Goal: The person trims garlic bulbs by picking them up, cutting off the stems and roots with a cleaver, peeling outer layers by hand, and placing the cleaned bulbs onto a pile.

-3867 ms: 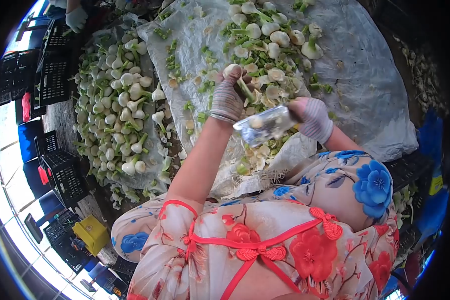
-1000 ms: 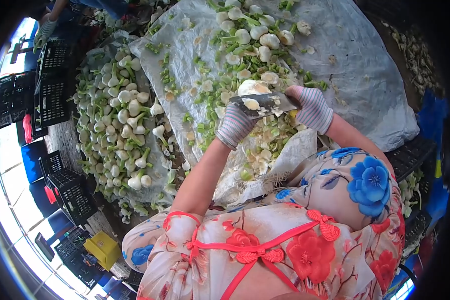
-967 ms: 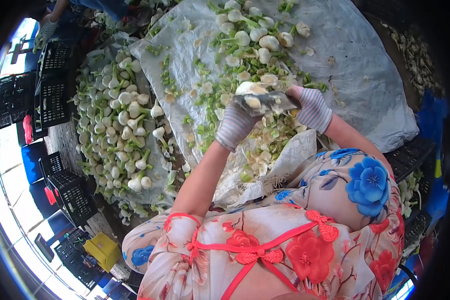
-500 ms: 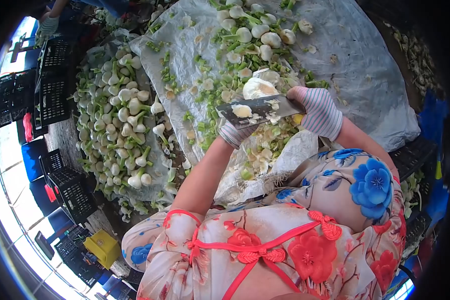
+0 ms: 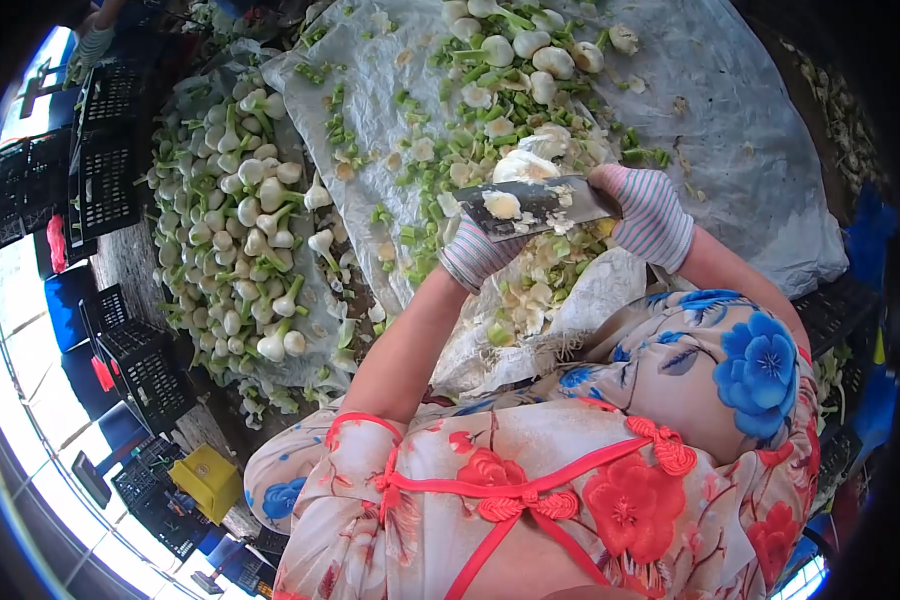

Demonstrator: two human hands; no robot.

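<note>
My right hand (image 5: 650,215), in a striped glove, is wrapped round the handle end of a wide knife (image 5: 545,205). Bits of pale peel stick to the dark blade, which lies across in front of a garlic bulb (image 5: 526,168). My left hand (image 5: 478,255), gloved too, holds that bulb from behind the blade; its fingers are mostly covered by the knife. Beneath both hands are cut green stems and peel scraps (image 5: 530,305) on a pale plastic sheet (image 5: 710,150). Several whole bulbs (image 5: 553,63) lie farther up the sheet.
A large heap of stemmed garlic (image 5: 235,225) is at the left. Black crates (image 5: 108,190) and a yellow container (image 5: 207,482) stand at the far left. Another person's gloved hand (image 5: 92,45) shows at the top left. More plant matter (image 5: 835,130) lies at the right edge.
Earlier, the left hand held a stemmed bulb away from the blurred knife. Now a stemless-looking bulb sits behind the blade. Since half a second ago, both hands have shifted slightly right and up.
</note>
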